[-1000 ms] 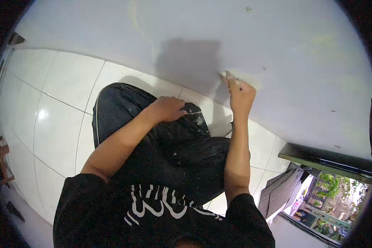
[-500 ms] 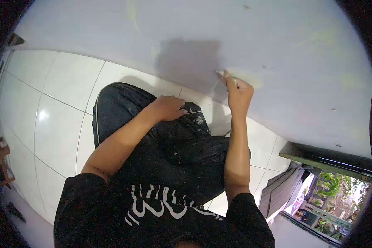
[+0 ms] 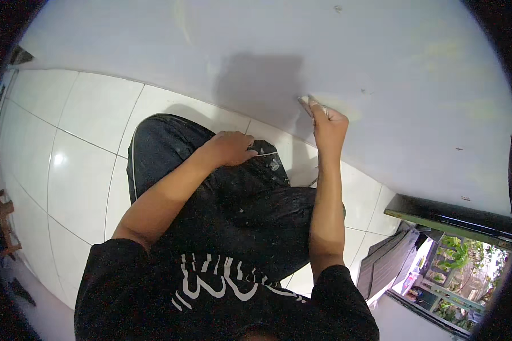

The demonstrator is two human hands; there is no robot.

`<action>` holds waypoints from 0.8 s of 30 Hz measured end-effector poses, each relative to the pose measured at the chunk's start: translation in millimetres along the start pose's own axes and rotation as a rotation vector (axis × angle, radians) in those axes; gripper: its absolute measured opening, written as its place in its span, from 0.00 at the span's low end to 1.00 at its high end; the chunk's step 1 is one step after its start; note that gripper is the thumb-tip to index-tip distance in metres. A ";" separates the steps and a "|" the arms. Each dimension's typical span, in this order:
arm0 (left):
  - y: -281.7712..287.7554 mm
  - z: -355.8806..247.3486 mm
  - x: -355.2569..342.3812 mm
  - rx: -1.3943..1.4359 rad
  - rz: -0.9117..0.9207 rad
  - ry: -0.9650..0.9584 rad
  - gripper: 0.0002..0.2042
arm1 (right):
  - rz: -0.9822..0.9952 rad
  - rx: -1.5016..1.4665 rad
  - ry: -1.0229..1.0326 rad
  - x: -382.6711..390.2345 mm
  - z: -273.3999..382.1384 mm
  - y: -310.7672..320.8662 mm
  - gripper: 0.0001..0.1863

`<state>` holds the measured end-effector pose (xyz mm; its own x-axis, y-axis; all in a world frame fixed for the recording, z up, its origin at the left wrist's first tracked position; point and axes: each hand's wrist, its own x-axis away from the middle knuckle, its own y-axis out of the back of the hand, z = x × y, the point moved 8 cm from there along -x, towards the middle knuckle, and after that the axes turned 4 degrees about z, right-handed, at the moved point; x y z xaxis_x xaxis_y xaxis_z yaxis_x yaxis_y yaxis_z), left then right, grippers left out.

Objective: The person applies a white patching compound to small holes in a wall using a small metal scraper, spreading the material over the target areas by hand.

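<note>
Against the pale wall, low down, my right hand is closed in a pinch. A small whitish piece shows at its fingertips; its kind is too small to tell. Close beside the hand, the wall carries a paler, yellowish patch. My left hand rests on my folded leg in dark trousers, holding nothing, its thumb apart from the fingers. White specks mark the trousers near that hand.
I sit on white floor tiles right by the wall. Small chipped marks dot the wall. At the lower right an opening shows plants outside. A brown wooden object stands at the far left.
Almost nothing differs. My right hand has shifted very slightly at the same spot on the wall; my left hand stays on the leg.
</note>
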<state>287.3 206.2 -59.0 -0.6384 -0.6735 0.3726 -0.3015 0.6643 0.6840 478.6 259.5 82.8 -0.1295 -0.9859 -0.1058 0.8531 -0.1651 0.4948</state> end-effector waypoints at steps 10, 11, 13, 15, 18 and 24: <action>2.1 0.2 1.1 -0.030 0.006 0.012 0.23 | 0.150 -0.087 -0.112 0.3 -0.8 -4.9 0.16; 0.8 1.1 1.6 -0.029 0.005 0.013 0.23 | 0.188 -0.051 -0.136 0.8 -5.4 -7.3 0.15; 11.9 -8.7 3.8 0.025 -0.084 -0.039 0.21 | 0.278 -0.027 -0.087 2.0 -17.6 -12.9 0.14; 27.7 -9.2 6.9 0.117 -0.182 -0.049 0.19 | 0.338 -0.047 -0.012 4.5 -9.4 -19.5 0.14; 60.7 -9.9 15.9 0.265 -0.383 -0.072 0.16 | 0.542 0.351 -0.171 18.6 -3.9 -37.7 0.16; 75.4 -29.3 24.1 0.576 -0.472 -0.284 0.18 | 0.679 0.606 -0.104 26.9 -17.4 -59.7 0.28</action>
<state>269.9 230.6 19.9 -0.4846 -0.8687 -0.1028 -0.8543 0.4447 0.2692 433.0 243.3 35.4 0.2331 -0.8686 0.4373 0.3547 0.4947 0.7934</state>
